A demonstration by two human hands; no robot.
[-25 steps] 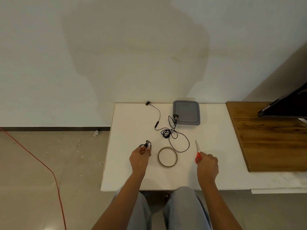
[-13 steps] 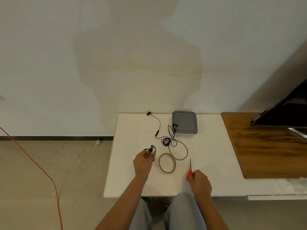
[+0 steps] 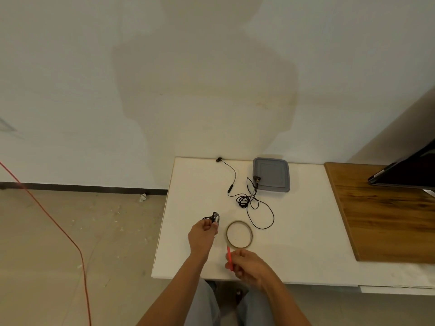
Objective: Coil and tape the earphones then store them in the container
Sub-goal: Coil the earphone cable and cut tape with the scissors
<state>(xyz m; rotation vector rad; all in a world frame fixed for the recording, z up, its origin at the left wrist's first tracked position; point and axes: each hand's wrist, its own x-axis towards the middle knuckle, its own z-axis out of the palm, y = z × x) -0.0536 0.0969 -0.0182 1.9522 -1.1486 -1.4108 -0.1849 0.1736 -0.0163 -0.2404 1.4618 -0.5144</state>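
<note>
- The left hand (image 3: 202, 236) is pinching coiled earphones (image 3: 213, 218) between curled fingers, just left of the tape roll (image 3: 251, 235).
- The right hand (image 3: 247, 267), fingers curled, is gripping a red-handled cutter (image 3: 229, 258) near the roll's front.
- Loose earphones (image 3: 247, 198) are lying behind the roll, touching the grey container (image 3: 271, 174).

Soft, even light throws a broad faint shadow on the wall (image 3: 202, 85); frame edges bow slightly
</note>
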